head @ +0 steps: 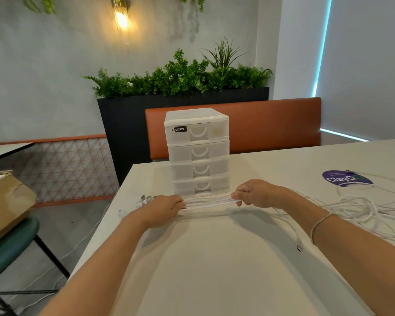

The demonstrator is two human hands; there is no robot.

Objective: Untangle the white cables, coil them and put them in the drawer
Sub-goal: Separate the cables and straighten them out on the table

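Drawer unit (197, 153) on table (237, 270), cables (206, 203) just before it.

White cables (206, 202), bundle pale against the off-white table (237, 258). Behind the cables, drawer unit (197, 153) was translucent white, with a black label (179, 129) with white lettering at the top left of the unit. Right of the unit, a purple sticker (342, 177) carried white text. Behind the unit, bench back (271, 126) was orange-brown; planter (128, 124) black, foliage (180, 76) green. Left of the unit, a mesh panel (64, 169) showed an orange triangle lattice pattern. Further left, cardboard box (7, 204) tan, chair seat (9, 249) teal with black legs. Silver bracelet (319, 224) on the right wrist. Wall (43, 76) pale grey.
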